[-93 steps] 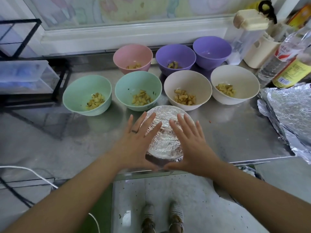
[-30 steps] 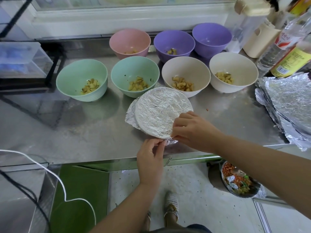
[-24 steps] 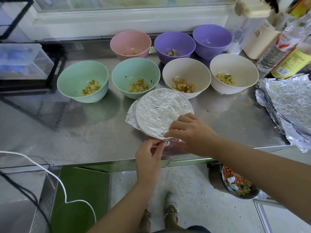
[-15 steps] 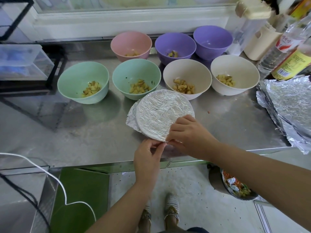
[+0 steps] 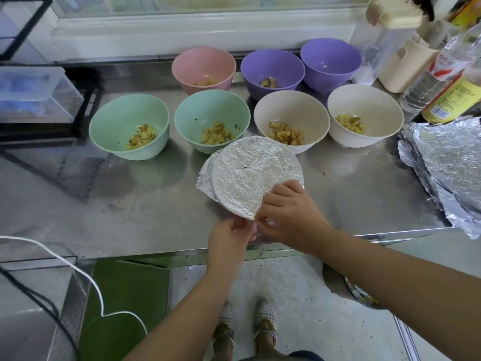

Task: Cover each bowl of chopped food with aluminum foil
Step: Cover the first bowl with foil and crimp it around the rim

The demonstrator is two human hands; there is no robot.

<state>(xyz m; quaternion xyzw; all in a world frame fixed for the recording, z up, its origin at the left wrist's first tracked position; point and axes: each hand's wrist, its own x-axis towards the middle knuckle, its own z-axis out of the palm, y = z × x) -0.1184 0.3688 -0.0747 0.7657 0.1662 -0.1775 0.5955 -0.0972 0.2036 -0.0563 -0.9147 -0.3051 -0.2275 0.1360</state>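
Clear plastic box (image 5: 33, 95): far left of the foil-covered bowl (image 5: 250, 173), beyond it, on a black rack.
Steel table (image 5: 130, 204): under the foil-covered bowl and all the other bowls.
First green bowl (image 5: 114, 126): beyond and well left of the foil-covered bowl, with chopped food in it and no cover.
Pink bowl (image 5: 203, 61): in the back row, beyond and slightly left of the foil-covered bowl, with a little food showing.
Second green bowl (image 5: 197, 113): just beyond the foil-covered bowl's left side, uncovered, with food inside.
Left hand (image 5: 229, 238): at the foil-covered bowl's near edge, fingertips pinching the foil below the rim.
Foil-covered bowl: near the table's front edge, foil stretched across its top, with a loose flap sticking out on its left.
First purple bowl (image 5: 270, 66): back row, straight beyond the foil-covered bowl, with a few pieces inside.
Right hand (image 5: 289, 212): on the foil-covered bowl's near right rim, fingers curled and gripping the foil there, close to the left hand.
Cream bowl (image 5: 289, 110): touching or just beyond the foil-covered bowl's far rim, uncovered, with food inside.
Second purple bowl (image 5: 330, 58): back row, beyond and to the right of the foil-covered bowl.
White bowl (image 5: 364, 105): beyond and to the right of the foil-covered bowl, with food inside.
Bottles (image 5: 453, 100): far right, beyond the foil-covered bowl.
Foil sheets (image 5: 447, 157): a stack well right of the foil-covered bowl.
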